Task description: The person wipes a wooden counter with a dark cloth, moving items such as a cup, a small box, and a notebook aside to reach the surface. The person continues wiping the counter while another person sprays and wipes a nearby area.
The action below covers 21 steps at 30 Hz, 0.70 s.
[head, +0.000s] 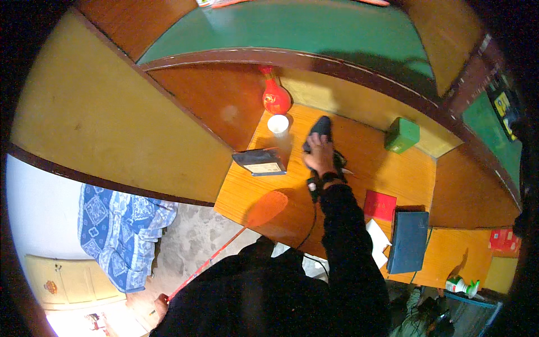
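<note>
Low on the left, my left hand (161, 304) grips the thin handle of an orange fly swatter (265, 208). The swatter's mesh head is over the front edge of the wooden desktop (358, 168). My right hand (320, 155) reaches across the desktop, its fingers over a black object (322, 124) whose kind I cannot tell. The hand and wrist hide part of that object. Close to the wrist is a small black device (312, 189) with a black cable (313, 227) running towards me. A white cup (278, 124) and a dark packet with a pale label (263, 162) stand left of this hand.
A red gourd-shaped bottle (276, 97) is behind the cup. To the right are a green box (403, 135), a red booklet (380, 205), white paper (377, 242), a dark blue book (408, 242) and a spray bottle (461, 286). A green shelf (286, 29) overhangs the desktop.
</note>
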Each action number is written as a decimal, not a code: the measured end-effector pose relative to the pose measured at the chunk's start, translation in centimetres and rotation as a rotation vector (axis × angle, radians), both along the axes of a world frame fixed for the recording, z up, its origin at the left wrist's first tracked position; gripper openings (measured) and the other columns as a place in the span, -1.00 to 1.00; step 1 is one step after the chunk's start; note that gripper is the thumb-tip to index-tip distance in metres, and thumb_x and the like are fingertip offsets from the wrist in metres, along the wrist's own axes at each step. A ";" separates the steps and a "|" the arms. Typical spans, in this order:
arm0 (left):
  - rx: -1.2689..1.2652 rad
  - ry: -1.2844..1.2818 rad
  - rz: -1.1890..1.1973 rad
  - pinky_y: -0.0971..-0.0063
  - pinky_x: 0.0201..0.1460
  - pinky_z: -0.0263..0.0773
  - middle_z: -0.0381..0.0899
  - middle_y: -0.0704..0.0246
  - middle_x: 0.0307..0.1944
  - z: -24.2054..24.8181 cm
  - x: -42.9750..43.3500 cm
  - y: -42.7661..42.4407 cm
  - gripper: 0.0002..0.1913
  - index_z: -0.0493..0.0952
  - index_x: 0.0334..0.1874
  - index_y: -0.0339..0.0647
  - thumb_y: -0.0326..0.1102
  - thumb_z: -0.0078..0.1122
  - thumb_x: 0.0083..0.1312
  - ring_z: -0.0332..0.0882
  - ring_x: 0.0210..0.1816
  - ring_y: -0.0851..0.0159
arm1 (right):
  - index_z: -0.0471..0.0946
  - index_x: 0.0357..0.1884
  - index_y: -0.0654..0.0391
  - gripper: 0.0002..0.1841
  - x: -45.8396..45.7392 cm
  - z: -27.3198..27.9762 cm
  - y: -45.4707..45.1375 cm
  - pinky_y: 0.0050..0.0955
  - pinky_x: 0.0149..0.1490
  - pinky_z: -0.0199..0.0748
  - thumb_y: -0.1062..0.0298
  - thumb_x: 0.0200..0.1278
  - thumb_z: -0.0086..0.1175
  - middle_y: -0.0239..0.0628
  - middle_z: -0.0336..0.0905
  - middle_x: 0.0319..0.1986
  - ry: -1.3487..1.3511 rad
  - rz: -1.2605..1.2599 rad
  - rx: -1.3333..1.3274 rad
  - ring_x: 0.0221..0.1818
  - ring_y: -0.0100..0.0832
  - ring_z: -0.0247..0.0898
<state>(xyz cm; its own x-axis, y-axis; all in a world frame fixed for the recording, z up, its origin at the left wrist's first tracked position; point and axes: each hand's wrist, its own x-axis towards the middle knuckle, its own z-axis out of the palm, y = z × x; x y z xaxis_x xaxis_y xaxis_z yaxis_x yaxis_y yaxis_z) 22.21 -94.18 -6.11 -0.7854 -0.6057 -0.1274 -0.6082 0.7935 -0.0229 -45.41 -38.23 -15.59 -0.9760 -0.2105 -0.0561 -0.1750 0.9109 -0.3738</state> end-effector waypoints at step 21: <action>0.054 0.089 -0.055 0.22 -0.39 0.48 0.60 0.14 -0.59 -0.3 -11.4 1.9 -0.81 0.56 -0.36 -0.15 -0.19 0.29 0.16 0.63 -0.47 0.06 | 0.42 0.23 0.20 -0.50 7.0 -4.4 -3.8 0.05 0.33 0.20 0.10 0.39 -0.14 -0.03 0.35 0.26 0.294 -0.005 -0.008 0.36 -0.02 0.19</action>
<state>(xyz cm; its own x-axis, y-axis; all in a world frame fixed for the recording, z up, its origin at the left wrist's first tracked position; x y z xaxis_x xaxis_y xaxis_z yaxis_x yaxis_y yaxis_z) 10.77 -92.26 -6.39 -0.8271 -0.5553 -0.0866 -0.5612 0.8244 0.0731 -38.43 -42.04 -20.04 -0.9511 -0.2045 0.2314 -0.2721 0.9092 -0.3150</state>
